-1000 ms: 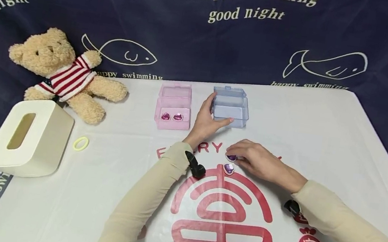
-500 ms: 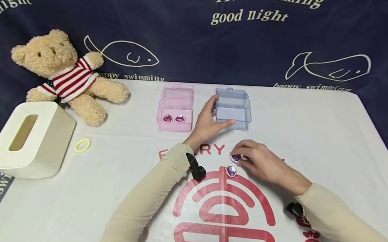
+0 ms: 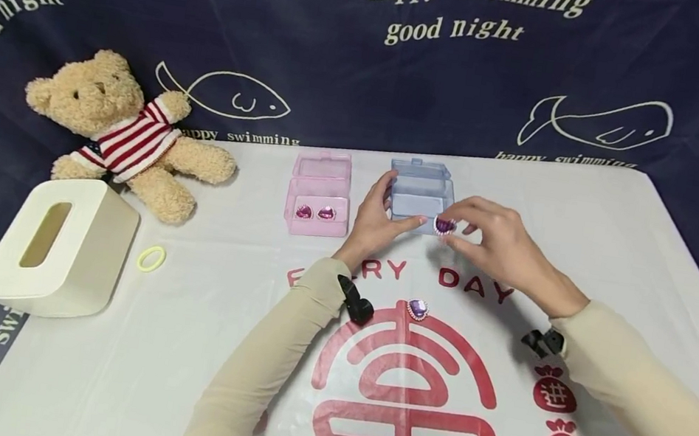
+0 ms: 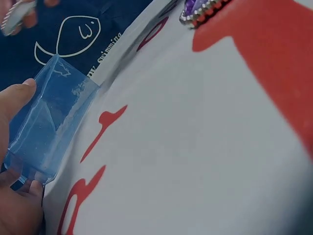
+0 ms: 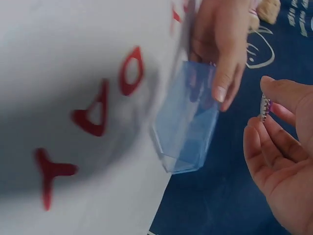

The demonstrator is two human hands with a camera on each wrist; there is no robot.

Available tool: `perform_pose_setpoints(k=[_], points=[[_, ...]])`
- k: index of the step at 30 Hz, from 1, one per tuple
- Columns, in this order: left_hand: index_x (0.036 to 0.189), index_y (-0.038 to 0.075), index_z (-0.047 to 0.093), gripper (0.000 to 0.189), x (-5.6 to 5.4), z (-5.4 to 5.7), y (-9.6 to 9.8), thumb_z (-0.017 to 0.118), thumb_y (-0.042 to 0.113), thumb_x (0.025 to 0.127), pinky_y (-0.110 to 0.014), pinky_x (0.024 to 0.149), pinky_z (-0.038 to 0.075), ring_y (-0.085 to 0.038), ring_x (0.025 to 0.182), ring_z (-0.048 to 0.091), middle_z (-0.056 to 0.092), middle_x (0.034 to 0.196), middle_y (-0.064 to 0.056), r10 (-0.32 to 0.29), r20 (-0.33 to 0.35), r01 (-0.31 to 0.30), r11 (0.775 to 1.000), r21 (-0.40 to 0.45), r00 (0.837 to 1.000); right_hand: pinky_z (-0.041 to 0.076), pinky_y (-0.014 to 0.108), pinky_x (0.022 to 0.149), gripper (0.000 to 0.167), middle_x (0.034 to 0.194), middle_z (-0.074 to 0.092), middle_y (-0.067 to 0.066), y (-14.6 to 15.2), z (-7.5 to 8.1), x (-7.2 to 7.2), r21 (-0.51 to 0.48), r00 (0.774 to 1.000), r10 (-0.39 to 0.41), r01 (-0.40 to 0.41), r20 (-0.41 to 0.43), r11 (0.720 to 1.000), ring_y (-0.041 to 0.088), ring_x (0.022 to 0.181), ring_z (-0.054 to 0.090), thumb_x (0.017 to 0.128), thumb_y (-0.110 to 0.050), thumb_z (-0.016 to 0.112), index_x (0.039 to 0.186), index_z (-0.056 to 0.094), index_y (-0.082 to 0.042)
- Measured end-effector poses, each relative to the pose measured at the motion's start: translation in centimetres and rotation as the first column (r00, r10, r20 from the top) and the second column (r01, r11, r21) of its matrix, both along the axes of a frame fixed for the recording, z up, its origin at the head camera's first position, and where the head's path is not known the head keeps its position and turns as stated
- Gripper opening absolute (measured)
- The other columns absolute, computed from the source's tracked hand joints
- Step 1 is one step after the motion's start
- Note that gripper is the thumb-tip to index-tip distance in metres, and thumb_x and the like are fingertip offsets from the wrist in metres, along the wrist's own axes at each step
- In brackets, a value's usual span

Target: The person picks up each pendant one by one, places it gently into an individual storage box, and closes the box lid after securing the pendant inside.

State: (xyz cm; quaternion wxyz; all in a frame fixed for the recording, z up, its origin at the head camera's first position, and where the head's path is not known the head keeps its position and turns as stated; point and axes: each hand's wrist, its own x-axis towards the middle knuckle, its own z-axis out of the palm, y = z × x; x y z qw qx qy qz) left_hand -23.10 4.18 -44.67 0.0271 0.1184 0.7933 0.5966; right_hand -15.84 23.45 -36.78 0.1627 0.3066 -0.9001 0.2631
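Note:
A clear blue plastic box stands with its lid raised at the back of the table. My left hand holds it by the left side, the thumb along the front wall. Just over its front right edge, my right hand pinches a purple heart-shaped gem with a beaded rim between thumb and fingertips. In the right wrist view the pinched gem appears edge-on, apart from the box. A second purple heart gem lies on the tablecloth, nearer the front.
Left of the blue box is an open pink box with two magenta gems inside. Farther left are a yellow-green ring, a cream tissue box and a teddy bear. A dark printed curtain hangs behind the table.
My right hand has lifted one purple gem off the tablecloth and carried it up and away to the blue box's front edge. My left hand keeps its hold on the box.

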Motion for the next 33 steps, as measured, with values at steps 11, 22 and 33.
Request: perform_pose_setpoints(k=[11, 22, 33], points=[[0.152, 0.014, 0.023, 0.092, -0.2, 0.2, 0.0, 0.08, 0.021, 0.08, -0.023, 0.114, 0.037, -0.022, 0.14, 0.039, 0.036, 0.151, -0.011, -0.01, 0.001, 0.01, 0.998, -0.056, 1.0, 0.057, 0.041, 0.068, 0.022, 0.098, 0.069, 0.014, -1.5, -0.1, -3.7, -0.052, 0.996, -0.089, 0.09, 0.03, 0.995, 0.027, 0.082, 0.066, 0.08, -0.004, 0.077, 0.101, 0.072, -0.001], [0.152, 0.016, 0.023, 0.092, -0.2, 0.2, -0.1, 0.08, 0.023, 0.08, -0.025, 0.114, 0.037, -0.022, 0.141, 0.038, 0.034, 0.153, -0.011, -0.017, 0.012, 0.017, 0.998, -0.058, 1.0, 0.056, 0.041, 0.072, 0.021, 0.096, 0.069, 0.014, -3.0, -0.9, -6.8, -0.03, 0.983, -0.11, 0.115, 0.146, 0.993, 0.028, 0.087, 0.068, 0.078, -0.004, 0.076, 0.098, 0.07, -0.001], [0.151, 0.013, 0.025, 0.093, -0.4, 0.0, -0.2, 0.082, 0.022, 0.078, -0.023, 0.114, 0.037, -0.02, 0.141, 0.038, 0.035, 0.152, -0.01, -0.022, -0.029, 0.021, 0.998, -0.055, 0.999, 0.055, 0.042, 0.075, 0.016, 0.091, 0.071, 0.013, -3.9, -2.3, -8.6, 0.044, 0.968, -0.09, 0.082, 0.233, 0.996, 0.028, 0.087, 0.068, 0.078, -0.006, 0.077, 0.092, 0.072, -0.002]])
